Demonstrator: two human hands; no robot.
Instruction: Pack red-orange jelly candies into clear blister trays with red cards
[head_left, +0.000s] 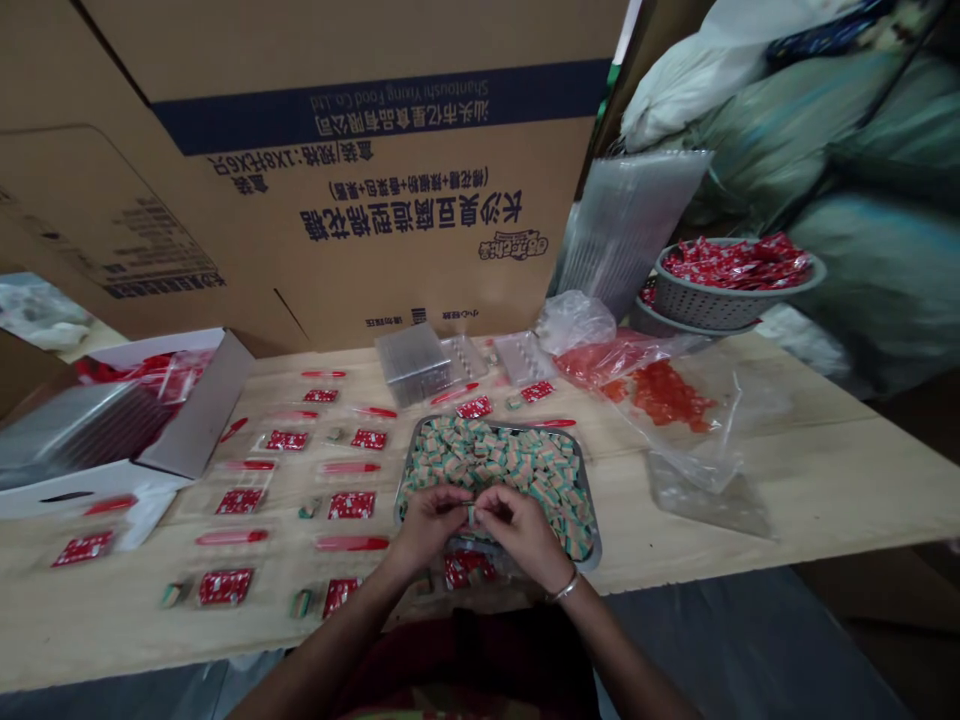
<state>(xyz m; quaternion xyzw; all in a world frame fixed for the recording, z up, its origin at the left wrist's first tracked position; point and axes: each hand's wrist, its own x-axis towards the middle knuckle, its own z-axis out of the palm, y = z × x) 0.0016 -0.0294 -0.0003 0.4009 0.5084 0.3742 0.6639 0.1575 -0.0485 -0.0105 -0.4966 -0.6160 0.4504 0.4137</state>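
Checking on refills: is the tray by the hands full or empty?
Mostly full: green-and-tan pieces cover most of the tray.

Big brown carton (pixel 259 245) with upside-down print and a dark blue band (pixel 255 118) stands far side, greenish sacks (pixel 889 260) piled far right, white sack (pixel 667 95) beside them.

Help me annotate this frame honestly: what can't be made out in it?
All in the head view:
- Small greenish piece: mostly covered by the left hand and right hand pinching it.
- Fine print on the brown cardboard carton: blurred, too small.
- White cardboard box: cut off by the left edge.
- Bottom of the grey rectangular tray: buried under green-and-tan pieces.
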